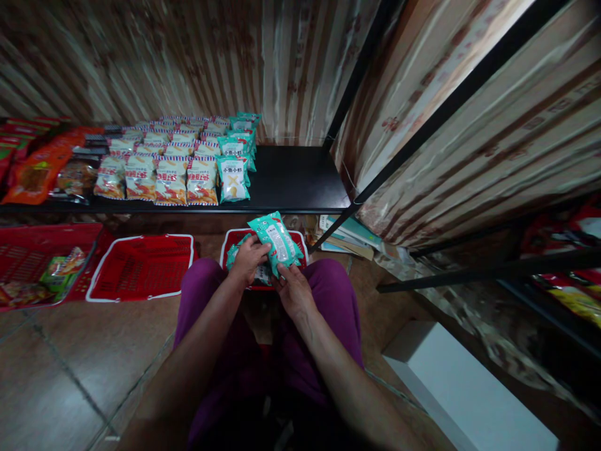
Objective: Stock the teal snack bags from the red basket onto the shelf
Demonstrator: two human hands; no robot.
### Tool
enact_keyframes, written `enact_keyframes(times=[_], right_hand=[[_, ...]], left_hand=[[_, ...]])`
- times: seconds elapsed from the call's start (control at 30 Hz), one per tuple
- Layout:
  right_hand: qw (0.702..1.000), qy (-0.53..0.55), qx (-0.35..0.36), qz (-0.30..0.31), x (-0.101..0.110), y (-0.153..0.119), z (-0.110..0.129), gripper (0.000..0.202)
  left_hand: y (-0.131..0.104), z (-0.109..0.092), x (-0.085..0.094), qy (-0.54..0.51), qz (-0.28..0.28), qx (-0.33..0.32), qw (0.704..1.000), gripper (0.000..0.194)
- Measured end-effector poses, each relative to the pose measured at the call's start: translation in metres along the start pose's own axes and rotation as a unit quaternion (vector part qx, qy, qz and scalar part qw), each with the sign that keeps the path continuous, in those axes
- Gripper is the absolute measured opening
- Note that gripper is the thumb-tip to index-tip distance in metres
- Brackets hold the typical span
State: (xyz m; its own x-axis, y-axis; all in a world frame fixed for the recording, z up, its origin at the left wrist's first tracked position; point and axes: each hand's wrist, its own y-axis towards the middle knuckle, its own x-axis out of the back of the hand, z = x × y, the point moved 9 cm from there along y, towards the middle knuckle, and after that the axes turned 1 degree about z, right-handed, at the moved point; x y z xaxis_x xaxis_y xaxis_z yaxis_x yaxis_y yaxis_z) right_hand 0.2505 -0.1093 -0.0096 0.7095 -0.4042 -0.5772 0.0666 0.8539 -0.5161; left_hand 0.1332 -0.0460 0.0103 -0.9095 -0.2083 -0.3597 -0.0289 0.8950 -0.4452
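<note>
A teal snack bag [278,241] is held tilted above a red basket [300,239] between my knees. My right hand [297,289] grips its lower end, thumb on the front. My left hand [250,258] is closed at the bag's left edge, with the fingertips against it; part of its grip is hidden. More teal bags [233,250] lie in the basket under my hands. Ahead on the black shelf [300,178], similar teal bags [233,178] stand in a row, right of several white-and-red snack bags [171,178].
Orange packs [35,175] fill the shelf's left end. Left of my knees are a red basket with white handles [141,266] and another holding snack packs [61,272]. Books [350,235] lie by the black shelf post [340,219]. A white box [464,382] sits on the floor at right.
</note>
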Motion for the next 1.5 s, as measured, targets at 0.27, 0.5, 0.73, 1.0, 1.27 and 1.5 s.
enact_keyframes(times=[0.27, 0.5, 0.73, 1.0, 1.27, 1.5], right_hand=[[0.999, -0.039, 0.012, 0.01, 0.0, -0.002, -0.002, 0.03], [0.998, -0.054, 0.008, 0.033, 0.003, -0.005, 0.0, 0.025], [0.998, -0.045, 0.028, -0.042, 0.023, 0.012, 0.029, 0.026], [0.987, -0.145, 0.057, 0.031, -0.015, 0.03, 0.06, 0.036], [0.982, -0.185, 0.046, 0.015, -0.013, 0.043, 0.062, 0.033], [0.978, -0.191, 0.083, -0.003, -0.016, 0.049, 0.066, 0.025]], left_hand=[[-0.003, -0.002, 0.002, 0.006, -0.028, -0.013, 1.0, 0.04], [-0.006, -0.007, 0.003, 0.012, -0.01, -0.021, 1.0, 0.037], [-0.012, -0.007, 0.007, 0.022, 0.033, -0.018, 0.999, 0.037], [-0.025, -0.002, 0.0, 0.047, 0.082, -0.01, 0.995, 0.042], [-0.024, -0.002, 0.006, 0.062, 0.095, -0.02, 0.993, 0.048], [-0.025, 0.002, 0.012, 0.038, 0.079, -0.015, 0.996, 0.052]])
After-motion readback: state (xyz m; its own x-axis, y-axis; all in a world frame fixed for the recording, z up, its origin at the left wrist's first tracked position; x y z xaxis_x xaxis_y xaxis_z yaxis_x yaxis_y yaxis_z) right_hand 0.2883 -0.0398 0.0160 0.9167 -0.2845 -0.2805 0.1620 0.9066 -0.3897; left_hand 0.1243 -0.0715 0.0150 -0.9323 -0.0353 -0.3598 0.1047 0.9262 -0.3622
